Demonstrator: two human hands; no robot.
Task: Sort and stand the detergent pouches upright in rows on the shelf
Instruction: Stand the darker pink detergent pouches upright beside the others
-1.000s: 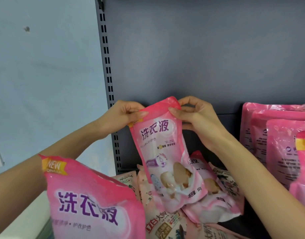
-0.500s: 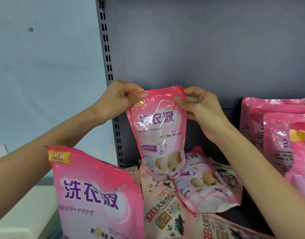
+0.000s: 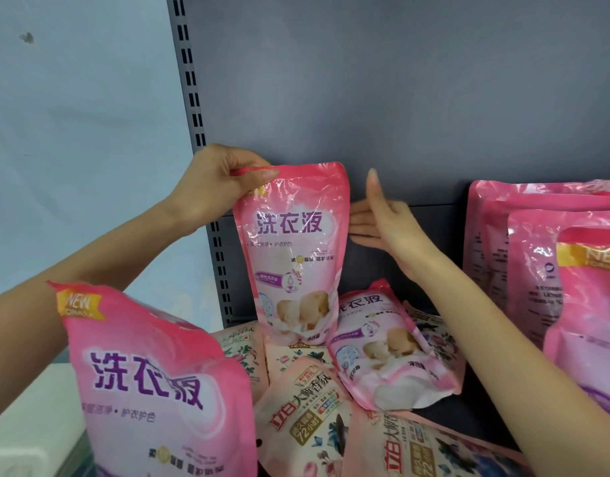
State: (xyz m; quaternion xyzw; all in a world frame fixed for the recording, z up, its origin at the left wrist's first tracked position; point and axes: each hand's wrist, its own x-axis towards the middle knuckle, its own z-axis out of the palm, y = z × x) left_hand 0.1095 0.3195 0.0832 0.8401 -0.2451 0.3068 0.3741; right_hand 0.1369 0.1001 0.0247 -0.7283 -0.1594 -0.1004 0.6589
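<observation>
The left hand (image 3: 221, 187) pinches the top left corner of a pink detergent pouch (image 3: 293, 256) between thumb and curled fingers and holds it upright, printed face toward the camera. The pouch hangs straight down from that grip, and its bottom edge meets the heap of pouches below.

Just to the right of the pouch, the right hand (image 3: 383, 222) is spread flat with straight fingers pointing at the pouch's right edge. It grips nothing, and whether the fingertips touch the pouch cannot be told.

Below the right hand a second pink pouch (image 3: 389, 349) lies tilted on its back. Lower, between both forearms, peach flowered pouches (image 3: 303, 404) lie flat and overlapping, with the dark shelf board (image 3: 469, 421) showing beside them under the right forearm. Further right of the right hand, a row of pink pouches (image 3: 524, 256) stands upright, one behind another, their backs to the camera except for the nearest.

Under the left forearm, closest to the camera, another large pink pouch (image 3: 152, 383) stands tilted. Behind both hands rises the grey back panel (image 3: 365, 80). A slotted upright (image 3: 193, 98) runs up just behind the left hand, with a pale blue wall (image 3: 73, 132) beyond it.
</observation>
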